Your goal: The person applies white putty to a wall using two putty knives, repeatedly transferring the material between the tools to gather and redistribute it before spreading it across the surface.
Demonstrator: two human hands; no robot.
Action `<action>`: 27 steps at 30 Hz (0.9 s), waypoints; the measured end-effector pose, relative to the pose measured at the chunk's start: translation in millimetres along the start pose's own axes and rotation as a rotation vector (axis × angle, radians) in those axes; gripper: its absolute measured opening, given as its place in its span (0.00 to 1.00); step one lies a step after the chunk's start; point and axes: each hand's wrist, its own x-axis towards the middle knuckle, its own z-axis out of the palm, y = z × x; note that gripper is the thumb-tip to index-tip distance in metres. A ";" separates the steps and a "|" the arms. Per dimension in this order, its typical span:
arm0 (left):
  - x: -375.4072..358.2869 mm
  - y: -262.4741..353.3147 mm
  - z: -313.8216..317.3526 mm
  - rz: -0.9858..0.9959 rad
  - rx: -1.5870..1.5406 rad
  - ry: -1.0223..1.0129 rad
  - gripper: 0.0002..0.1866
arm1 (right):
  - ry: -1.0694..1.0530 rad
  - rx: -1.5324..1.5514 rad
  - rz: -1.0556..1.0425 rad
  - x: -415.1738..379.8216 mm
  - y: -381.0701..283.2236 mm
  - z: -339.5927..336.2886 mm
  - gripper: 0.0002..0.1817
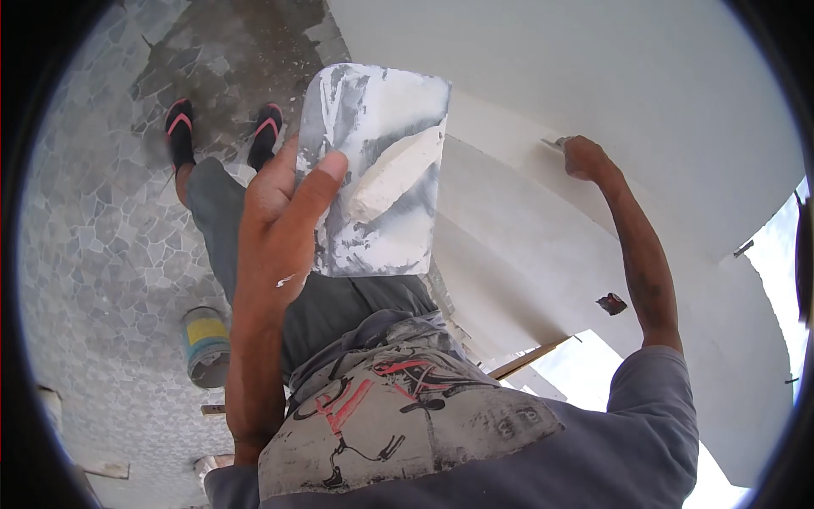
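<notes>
My left hand [275,220] is closed on the edge of a flat, smeared plate [339,106], thumb on top and the other fingers hidden beneath. A thick ridge of white putty [394,174] lies slantwise across the plate, and thinner white smears cover much of its face. Off to the right, my right hand [587,159] is wrapped round what looks like a putty knife [554,143], only a little of which shows. Its blade is at the pale wall [543,204], where a whiter band runs beside it. A white fleck marks my left wrist.
Below on the left, a bucket [206,348] with a yellow and blue band stands on the stone-patterned floor [93,246]. My feet in flip-flops [266,131] are near a dark patch of floor. A dark-edged hole [610,304] shows in the wall near my right forearm.
</notes>
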 end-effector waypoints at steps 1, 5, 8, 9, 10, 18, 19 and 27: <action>0.2 -0.3 0.2 -0.005 -0.006 0.009 0.22 | 0.015 0.017 0.005 0.8 1.0 -0.6 0.18; 2.6 -3.3 2.1 -0.006 0.003 0.008 0.22 | 0.021 0.039 0.029 17.0 5.6 -18.2 0.19; 2.2 -3.2 -2.9 -0.013 0.049 -0.026 0.23 | -0.038 0.001 0.020 49.4 12.4 -22.7 0.18; 0.9 -2.4 -3.8 -0.011 0.052 -0.021 0.23 | -0.061 -0.016 0.011 58.3 13.9 -22.9 0.18; 0.2 -2.4 -4.8 -0.010 0.053 -0.015 0.23 | -0.054 -0.021 -0.011 64.7 15.5 -22.1 0.17; 0.7 -10.2 -11.7 -0.018 0.046 0.042 0.22 | -0.103 -0.136 0.009 96.2 10.4 -4.4 0.16; 0.8 -10.4 -13.0 -0.026 0.049 0.030 0.22 | -0.115 -0.158 0.012 97.3 6.9 -3.7 0.16; 0.2 -9.8 -8.9 -0.013 -0.018 0.016 0.22 | -0.123 -0.217 -0.013 89.0 -11.1 24.5 0.12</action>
